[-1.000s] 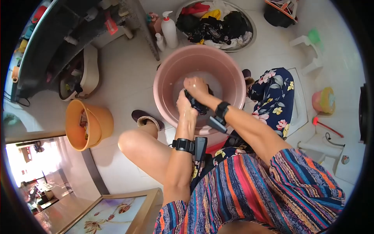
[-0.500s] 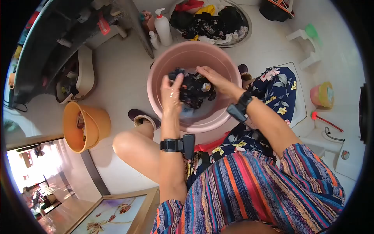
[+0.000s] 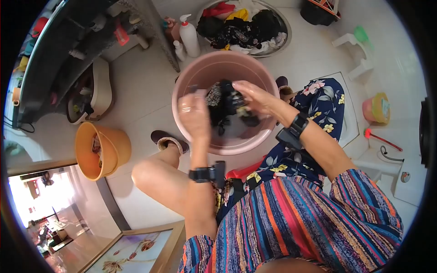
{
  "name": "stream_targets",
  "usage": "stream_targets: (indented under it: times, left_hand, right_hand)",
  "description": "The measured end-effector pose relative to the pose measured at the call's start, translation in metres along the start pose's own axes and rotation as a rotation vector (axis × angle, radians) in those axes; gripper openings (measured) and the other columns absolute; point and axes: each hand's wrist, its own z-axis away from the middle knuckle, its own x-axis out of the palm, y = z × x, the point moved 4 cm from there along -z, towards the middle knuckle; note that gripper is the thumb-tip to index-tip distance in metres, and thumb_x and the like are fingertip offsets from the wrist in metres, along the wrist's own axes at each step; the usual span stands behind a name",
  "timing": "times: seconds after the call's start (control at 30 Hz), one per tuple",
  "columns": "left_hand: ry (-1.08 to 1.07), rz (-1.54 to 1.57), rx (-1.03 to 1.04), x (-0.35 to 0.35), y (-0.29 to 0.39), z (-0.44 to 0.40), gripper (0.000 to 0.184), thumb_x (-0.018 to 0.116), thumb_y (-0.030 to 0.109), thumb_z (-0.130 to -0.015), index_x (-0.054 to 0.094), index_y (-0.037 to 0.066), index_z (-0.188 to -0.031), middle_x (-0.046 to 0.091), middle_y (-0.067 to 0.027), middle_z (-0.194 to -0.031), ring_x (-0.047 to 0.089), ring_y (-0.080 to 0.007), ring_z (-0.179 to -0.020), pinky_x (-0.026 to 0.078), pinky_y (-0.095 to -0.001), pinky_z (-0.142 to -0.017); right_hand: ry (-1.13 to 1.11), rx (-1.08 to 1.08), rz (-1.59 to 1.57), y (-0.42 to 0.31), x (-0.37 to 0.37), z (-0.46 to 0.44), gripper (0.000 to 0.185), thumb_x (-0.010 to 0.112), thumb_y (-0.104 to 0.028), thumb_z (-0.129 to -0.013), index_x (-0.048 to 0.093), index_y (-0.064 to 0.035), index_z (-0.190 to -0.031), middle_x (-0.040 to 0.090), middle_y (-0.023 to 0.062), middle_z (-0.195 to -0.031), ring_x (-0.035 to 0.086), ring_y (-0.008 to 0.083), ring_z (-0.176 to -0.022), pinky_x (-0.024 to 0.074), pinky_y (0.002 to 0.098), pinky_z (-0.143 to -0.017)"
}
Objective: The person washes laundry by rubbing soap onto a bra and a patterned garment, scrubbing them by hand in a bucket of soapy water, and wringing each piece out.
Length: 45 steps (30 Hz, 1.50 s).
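Note:
A wet, dark patterned garment (image 3: pixel 223 104) is bunched up inside the pink tub (image 3: pixel 227 148), above a little water. My left hand (image 3: pixel 193 113) is smeared by motion at the garment's left side. Its fingers look curled, with a bit of dark cloth showing above them. At the right side, my right hand (image 3: pixel 255 98) has its fingers bent around the cloth, and its thumb side faces up. The tips of those fingers are partly hidden by the garment. Both wrists wear black straps with small boxes.
Behind the tub is a metal basin (image 3: pixel 287 34) heaped with clothes, beside white pump bottles (image 3: pixel 190 38). An orange bucket (image 3: pixel 120 148) stands at left. To the right are a white stool (image 3: pixel 364 57) and a yellow-pink container (image 3: pixel 375 109). A framed picture (image 3: pixel 136 248) leans at lower left.
My left hand has shifted slightly left and curled its fingers. My right hand has moved a little right and down. The garment has turned and spread, showing a grey speckled part.

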Motion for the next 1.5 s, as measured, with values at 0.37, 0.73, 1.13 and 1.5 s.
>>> stream_targets:
  times: [0.37,0.73,1.13,1.5]
  left_hand:
    - [-0.327,1.490,-1.520,0.079,-0.019,0.101,0.081,0.033,0.067,-0.082,0.041,-0.005,-0.119,0.051,-0.0240,-0.109,0.049,-0.0350,-0.104,0.043,-0.0424,-0.085]
    - [-0.066,1.425,-1.415,0.093,-0.066,0.094,0.017,0.045,0.021,-0.084,0.056,0.009,-0.089,0.060,-0.0076,-0.085,0.060,-0.0217,-0.071,0.051,-0.0341,-0.061]
    - [-0.131,1.315,-1.416,0.092,-0.082,0.108,0.012,0.052,0.018,-0.081,0.056,0.007,-0.080,0.058,-0.0072,-0.075,0.059,-0.0207,-0.065,0.051,-0.0358,-0.062]
    - [-0.213,1.108,-0.975,0.058,-0.039,0.050,0.030,0.057,0.016,-0.084,0.046,0.002,-0.108,0.057,-0.0076,-0.087,0.059,-0.0176,-0.077,0.050,-0.0292,-0.067]
  right_hand:
    - [0.374,-0.193,-0.023,0.060,0.030,-0.067,0.030,0.063,-0.021,-0.080,0.055,0.0006,-0.099,0.061,0.0123,-0.094,0.060,0.0197,-0.082,0.0493,0.0306,-0.068]
    - [0.539,-0.579,0.979,0.036,0.052,-0.051,0.029,0.055,-0.029,-0.074,0.061,-0.0012,-0.066,0.058,0.0221,-0.070,0.057,0.0397,-0.066,0.0440,0.0458,-0.059]
    - [0.528,-0.498,1.070,0.064,0.058,-0.028,0.023,0.051,-0.024,-0.073,0.063,-0.0046,-0.066,0.059,0.0215,-0.071,0.057,0.0406,-0.067,0.0448,0.0478,-0.063]
    - [-0.059,-0.030,-0.521,0.052,0.017,-0.029,0.030,0.060,-0.024,-0.080,0.058,-0.0031,-0.101,0.062,0.0085,-0.091,0.060,0.0157,-0.081,0.0475,0.0277,-0.071]
